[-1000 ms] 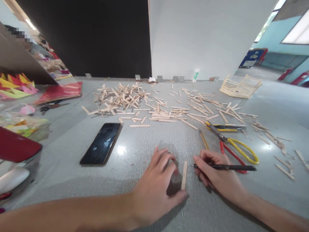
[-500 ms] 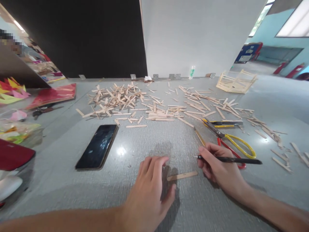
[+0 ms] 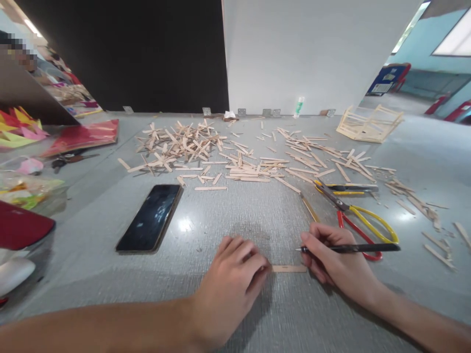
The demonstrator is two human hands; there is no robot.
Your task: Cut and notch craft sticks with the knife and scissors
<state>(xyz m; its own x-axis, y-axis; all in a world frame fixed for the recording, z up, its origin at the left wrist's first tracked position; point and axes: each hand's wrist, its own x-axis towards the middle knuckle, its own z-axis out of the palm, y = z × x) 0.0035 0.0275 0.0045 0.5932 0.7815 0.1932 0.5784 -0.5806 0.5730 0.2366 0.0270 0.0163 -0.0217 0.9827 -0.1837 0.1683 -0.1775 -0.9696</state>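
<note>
Between my hands a flat wooden craft stick [image 3: 289, 268] lies on the grey table, with a small dark mark near its middle. My left hand [image 3: 239, 277] pinches the stick's left end between thumb and fingers, which cover that end. In my right hand [image 3: 329, 250] is a slim black pen [image 3: 364, 248], its pale tip pointing left above the stick. The right hand's lower fingers are close to the stick's right end. Just beyond the right hand lie scissors [image 3: 346, 206] with one yellow and one red handle, and a thin gold-coloured tool [image 3: 309, 208].
A phone [image 3: 150, 218] lies left of my hands. Piles of craft sticks [image 3: 184, 142] spread across the back. A glue stick [image 3: 299, 107] stands by the white panel [image 3: 294, 54], near a small stick frame [image 3: 370, 125]. Stick scraps [image 3: 415, 201] lie at the right.
My left hand has closed from spread fingers onto the craft stick's left end. The stick now lies straighter across. My right hand still holds the pen. The view has shifted slightly.
</note>
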